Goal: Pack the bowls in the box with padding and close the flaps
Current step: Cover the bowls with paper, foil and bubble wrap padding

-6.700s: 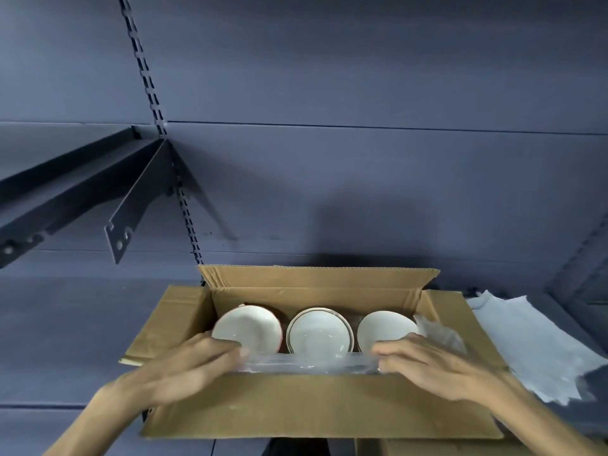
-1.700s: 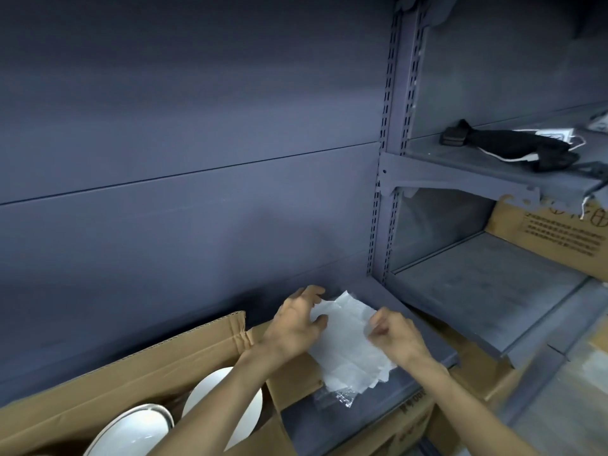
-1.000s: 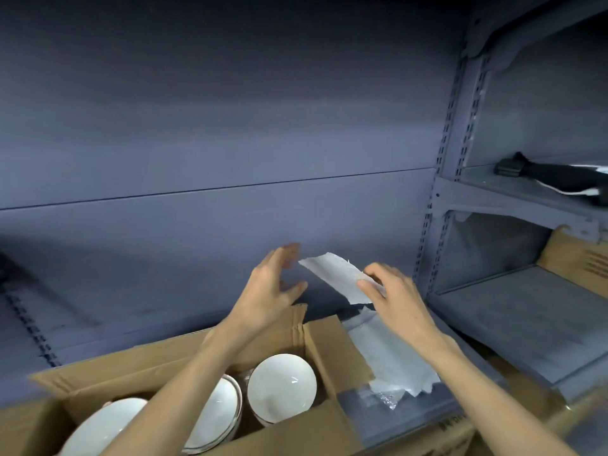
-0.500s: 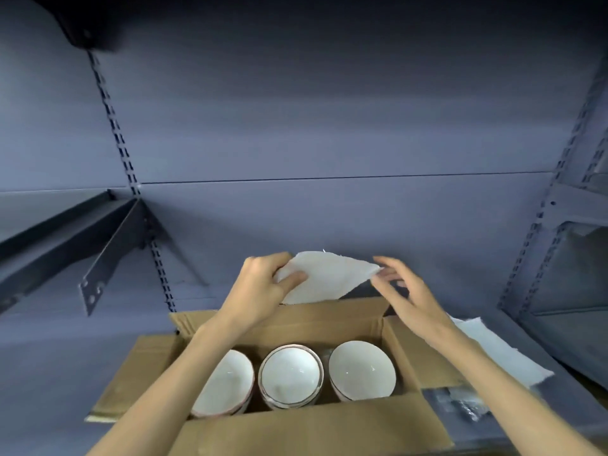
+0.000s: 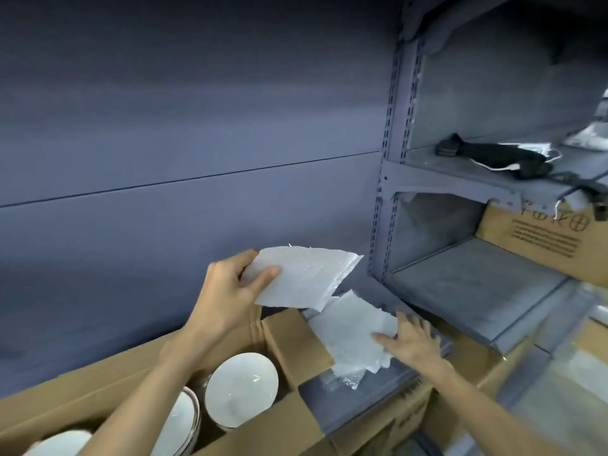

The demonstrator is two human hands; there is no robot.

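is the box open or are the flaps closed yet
Open. The box has its flaps standing out, and the white bowls inside show uncovered.

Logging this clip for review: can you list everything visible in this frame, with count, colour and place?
Cardboard box: one, brown, open, lower left on the shelf.
Bowls: three visible, white, side by side in the box; the middle one partly behind the forearm.
Foam padding sheet: one, white, held up above the box.
Stack of padding sheets: count unclear, white, on the shelf right of the box.
Clear plastic wrap: one piece, under the stack's near edge.
Printed carton: one, brown, right-hand rack.
Black strap-like item: one, upper right shelf.
Shelving: grey-blue metal.
Left hand: pinches the held sheet.
Right hand: fingers spread on the stack.
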